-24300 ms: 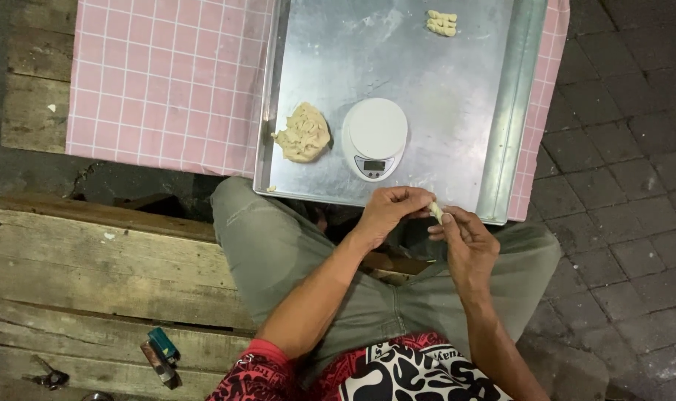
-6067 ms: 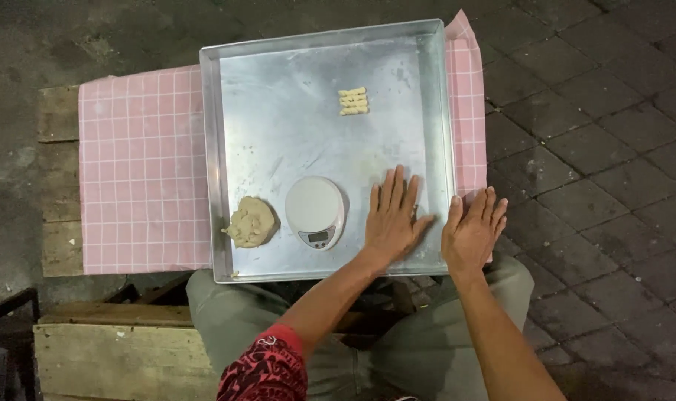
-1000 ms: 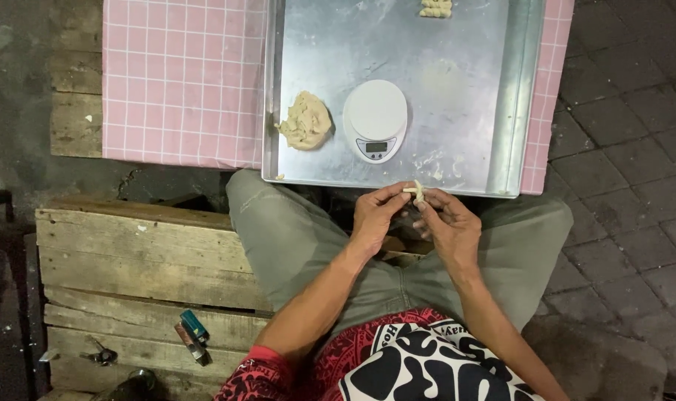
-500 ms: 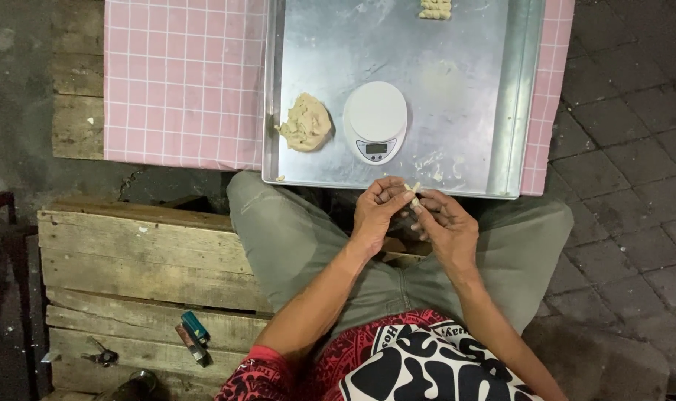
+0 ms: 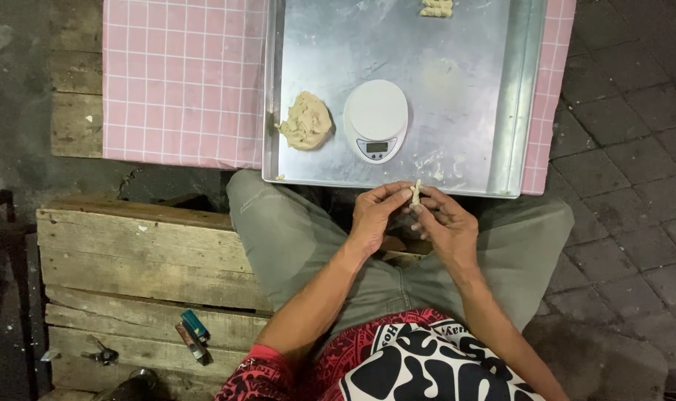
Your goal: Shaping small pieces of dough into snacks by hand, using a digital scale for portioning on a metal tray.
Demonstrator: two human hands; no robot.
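Over my lap, just below the near rim of a metal tray (image 5: 516,111), my left hand (image 5: 375,219) and my right hand (image 5: 442,226) meet. Between their fingertips stands a small pale strip of dough (image 5: 416,193), pinched from both sides. On the tray lie a lump of beige dough (image 5: 306,120) at the left, a round white kitchen scale (image 5: 376,119) beside it, and several shaped dough pieces (image 5: 437,7) at the far edge.
The tray rests on a pink checked cloth (image 5: 182,82). I sit on a wooden pallet bench (image 5: 145,252); two lighters (image 5: 193,334) and a small metal object (image 5: 100,355) lie on it at lower left. Stone paving (image 5: 628,163) is to the right.
Both hands have stayed over my lap. The fingers have shifted around the dough strip, which now stands more upright between the fingertips.
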